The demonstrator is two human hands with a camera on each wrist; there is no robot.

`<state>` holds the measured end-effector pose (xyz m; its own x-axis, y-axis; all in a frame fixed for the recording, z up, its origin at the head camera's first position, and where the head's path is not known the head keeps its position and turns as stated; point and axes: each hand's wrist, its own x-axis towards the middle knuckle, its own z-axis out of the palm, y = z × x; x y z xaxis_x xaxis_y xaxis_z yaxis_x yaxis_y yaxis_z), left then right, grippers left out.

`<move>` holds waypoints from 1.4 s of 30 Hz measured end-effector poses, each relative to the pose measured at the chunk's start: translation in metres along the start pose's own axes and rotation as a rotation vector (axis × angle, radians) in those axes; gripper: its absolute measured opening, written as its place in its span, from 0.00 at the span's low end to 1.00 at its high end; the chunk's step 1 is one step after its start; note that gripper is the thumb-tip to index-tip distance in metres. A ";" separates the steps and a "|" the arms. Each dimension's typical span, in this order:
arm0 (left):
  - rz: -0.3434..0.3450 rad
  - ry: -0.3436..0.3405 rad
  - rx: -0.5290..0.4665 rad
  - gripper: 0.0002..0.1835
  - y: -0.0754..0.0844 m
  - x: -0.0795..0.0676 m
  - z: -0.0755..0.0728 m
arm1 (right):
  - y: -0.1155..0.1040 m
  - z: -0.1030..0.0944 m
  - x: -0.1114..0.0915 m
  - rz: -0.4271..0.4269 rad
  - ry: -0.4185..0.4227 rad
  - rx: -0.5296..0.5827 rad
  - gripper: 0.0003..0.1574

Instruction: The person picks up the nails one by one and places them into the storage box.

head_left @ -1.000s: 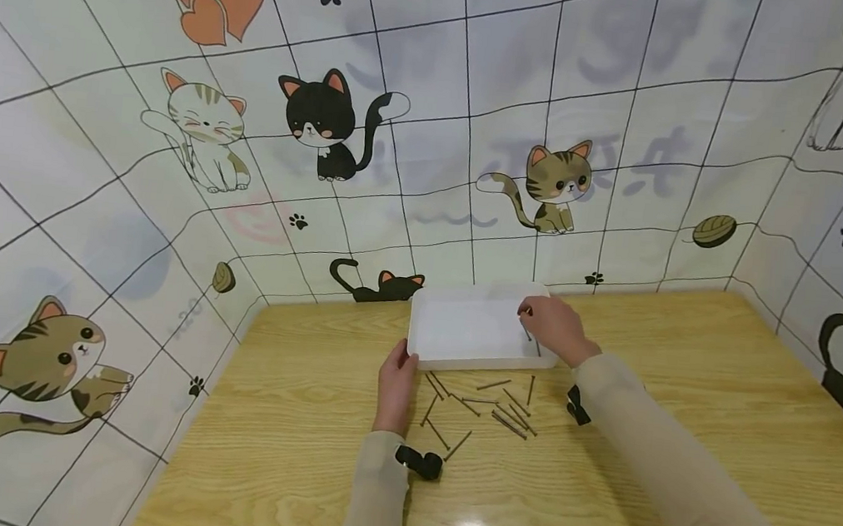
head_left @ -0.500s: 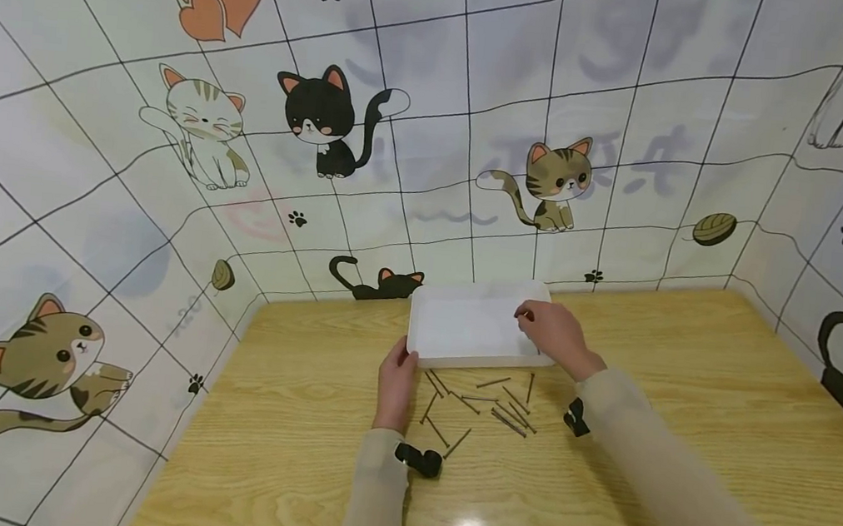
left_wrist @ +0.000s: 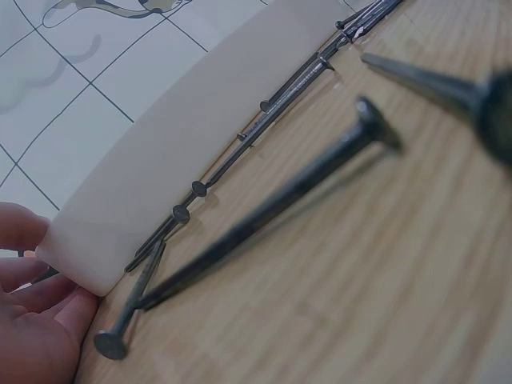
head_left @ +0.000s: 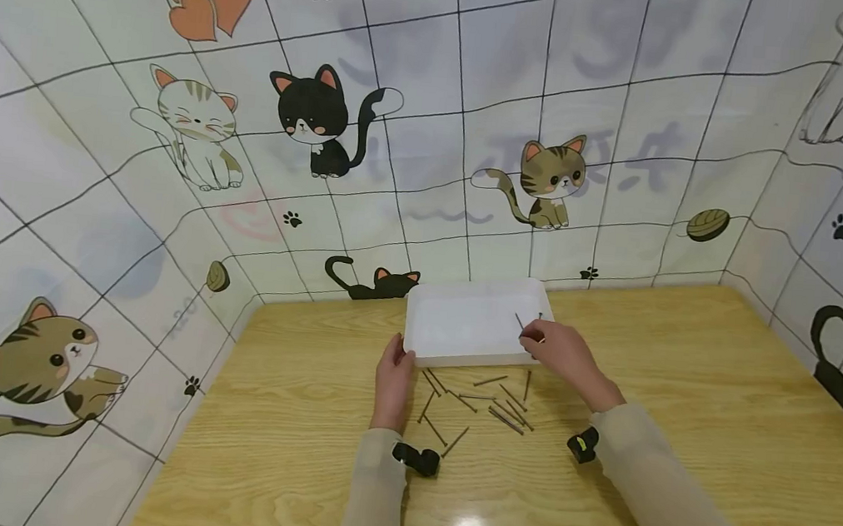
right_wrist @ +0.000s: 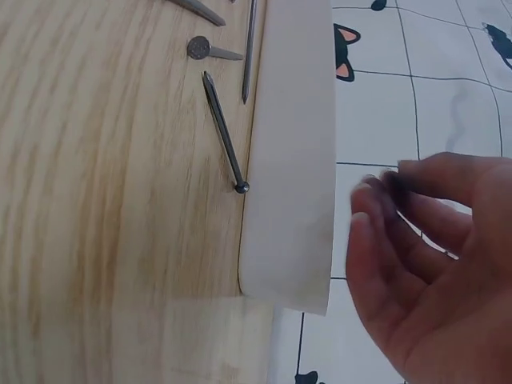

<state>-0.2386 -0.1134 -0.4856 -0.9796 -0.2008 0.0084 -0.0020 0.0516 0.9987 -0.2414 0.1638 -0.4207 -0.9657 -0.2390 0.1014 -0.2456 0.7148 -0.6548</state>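
A shallow white plastic tray point(head_left: 472, 322) lies at the back of the table, against the wall covering. My left hand point(head_left: 392, 382) grips its near left corner, thumb and fingers on either side of the wall in the left wrist view. Over the tray's right end, my right hand point(head_left: 567, 355) pinches a nail point(head_left: 518, 321) that sticks out past the fingertips; in the right wrist view only a dark bit shows between them. Another nail point(head_left: 541, 315) shows inside the tray, partly hidden behind the right hand. Several loose nails point(left_wrist: 256, 220) are scattered along the tray's near side.
The wooden table point(head_left: 284, 460) meets a wall covering point(head_left: 430, 163) printed with cats and grid lines at the back and sides. Each wrist wears a black camera. One nail point(right_wrist: 224, 136) lies close along the tray's front wall.
My right hand has drawn nearer and lower, from over the tray's middle right to its near right edge. The left hand keeps its hold on the corner.
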 end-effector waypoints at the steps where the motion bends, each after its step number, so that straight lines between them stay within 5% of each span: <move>1: 0.001 0.000 0.000 0.29 0.000 0.000 0.000 | 0.001 0.000 -0.002 0.006 -0.028 0.006 0.17; 9: 0.015 0.009 0.002 0.29 -0.002 0.001 -0.002 | 0.007 0.004 -0.014 0.042 -0.243 -0.018 0.22; 30: 0.006 0.004 -0.018 0.29 0.000 0.002 -0.002 | 0.006 0.023 -0.021 0.067 -0.249 0.127 0.29; 42: 0.013 -0.007 -0.031 0.29 -0.003 0.002 -0.002 | 0.003 0.029 -0.026 0.063 -0.217 0.097 0.11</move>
<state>-0.2400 -0.1162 -0.4887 -0.9808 -0.1938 0.0211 0.0167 0.0243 0.9996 -0.2144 0.1531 -0.4474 -0.9357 -0.3388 -0.0982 -0.1661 0.6688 -0.7247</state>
